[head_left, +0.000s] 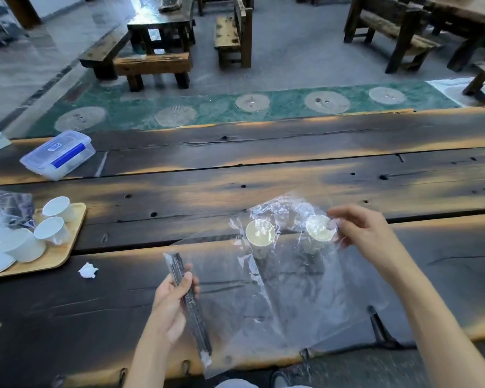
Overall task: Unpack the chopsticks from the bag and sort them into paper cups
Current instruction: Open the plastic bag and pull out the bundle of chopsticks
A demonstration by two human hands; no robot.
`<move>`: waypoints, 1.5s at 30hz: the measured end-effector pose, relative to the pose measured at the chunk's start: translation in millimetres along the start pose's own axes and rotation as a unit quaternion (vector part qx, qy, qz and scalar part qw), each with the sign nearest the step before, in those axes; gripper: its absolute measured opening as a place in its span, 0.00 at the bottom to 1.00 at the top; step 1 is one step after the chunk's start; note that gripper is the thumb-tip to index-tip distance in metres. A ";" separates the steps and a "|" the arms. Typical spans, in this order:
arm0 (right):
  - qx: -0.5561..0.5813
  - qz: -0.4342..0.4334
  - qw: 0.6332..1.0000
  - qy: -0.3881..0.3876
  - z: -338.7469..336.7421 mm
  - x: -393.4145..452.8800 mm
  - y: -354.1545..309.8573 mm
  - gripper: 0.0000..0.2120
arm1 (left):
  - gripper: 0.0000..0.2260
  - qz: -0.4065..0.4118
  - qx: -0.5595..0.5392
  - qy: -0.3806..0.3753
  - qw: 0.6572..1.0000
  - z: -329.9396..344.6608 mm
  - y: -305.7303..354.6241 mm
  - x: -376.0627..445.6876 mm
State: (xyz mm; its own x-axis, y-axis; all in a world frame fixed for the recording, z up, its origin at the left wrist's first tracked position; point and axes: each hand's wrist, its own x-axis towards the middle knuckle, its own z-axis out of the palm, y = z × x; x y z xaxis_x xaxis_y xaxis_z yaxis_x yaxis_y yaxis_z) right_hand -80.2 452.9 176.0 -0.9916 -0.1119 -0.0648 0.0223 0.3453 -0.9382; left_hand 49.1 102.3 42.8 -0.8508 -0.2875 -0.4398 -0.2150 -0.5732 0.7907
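Note:
My left hand (174, 298) grips a bundle of dark chopsticks (192, 312) in a thin clear sleeve, held lengthwise over the table's near part. My right hand (361, 231) pinches the upper edge of a large clear plastic bag (291, 289) and holds it up. Through the bag I see two paper cups standing upright on the table: the left cup (260, 233) and the right cup (319, 229), the latter just beside my right fingers.
A wooden tray (67, 247) with several white cups and plates lies at the left. A clear lidded box with blue clips (58, 154) sits at the far left. A crumpled paper scrap (88, 270) lies near the tray. Benches stand beyond the dark wooden table (291, 169).

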 end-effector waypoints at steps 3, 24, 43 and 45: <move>-0.022 0.059 0.998 -0.017 3.3 3.7 12.5 0.08 | 0.09 0.022 0.020 0.016 0.999 -0.3 0.5 -1.4; -0.110 0.159 0.980 0.057 43.9 -2.0 41.4 0.04 | 0.14 0.049 0.118 0.023 0.992 -5.4 15.3 -13.1; 0.107 0.140 0.984 -0.021 26.7 -14.9 34.2 0.08 | 0.18 -0.098 0.089 -0.049 0.990 2.9 4.6 -17.2; 0.140 0.184 0.967 -0.108 23.5 -17.7 33.7 0.07 | 0.14 -0.064 0.104 -0.011 0.993 5.1 1.5 -16.7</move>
State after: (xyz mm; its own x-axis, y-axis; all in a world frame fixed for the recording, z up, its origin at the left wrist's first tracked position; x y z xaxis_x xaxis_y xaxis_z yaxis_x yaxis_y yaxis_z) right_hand -58.9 444.6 137.5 -0.8611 -0.2327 -0.4521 0.4316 0.1357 -0.8918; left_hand 60.6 110.1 53.5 -0.8199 -0.2054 -0.5343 -0.4134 -0.4333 0.8009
